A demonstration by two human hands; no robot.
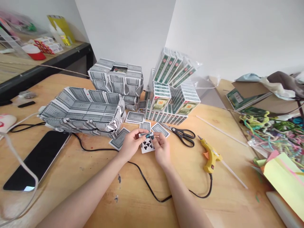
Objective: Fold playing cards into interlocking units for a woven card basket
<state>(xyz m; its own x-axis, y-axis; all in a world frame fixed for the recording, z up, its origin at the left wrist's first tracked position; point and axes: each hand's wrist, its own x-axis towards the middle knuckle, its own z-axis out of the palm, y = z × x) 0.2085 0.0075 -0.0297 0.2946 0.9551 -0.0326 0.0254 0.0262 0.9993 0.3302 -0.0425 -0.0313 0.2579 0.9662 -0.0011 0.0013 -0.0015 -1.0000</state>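
Card (147, 146): face up, with black club pips. We hold it low over the table, just in front of the loose cards.
Left hand (129, 144): thumb and fingertips are pinched tight on the card's upper left edge.
Right hand (161, 148): fingers are closed on the card's right side and meet the left hand's fingertips at the top edge.
Writing: we see green labels with a yellow mark on the card packs (171, 95). The print is too small for us to read.
Loose cards (135, 117): face down on the table, grey patterned backs.
Card boxes (83, 109): two, built from folded cards, left of the packs.
Scissors (184, 136): flat, right of the hands.
Glue gun (211, 154): yellow, further right. Its black cable (145, 183) passes beneath our forearms.
Surface: pale wooden table (133, 209).
Room: white walls (123, 28) meet in a corner behind the packs.
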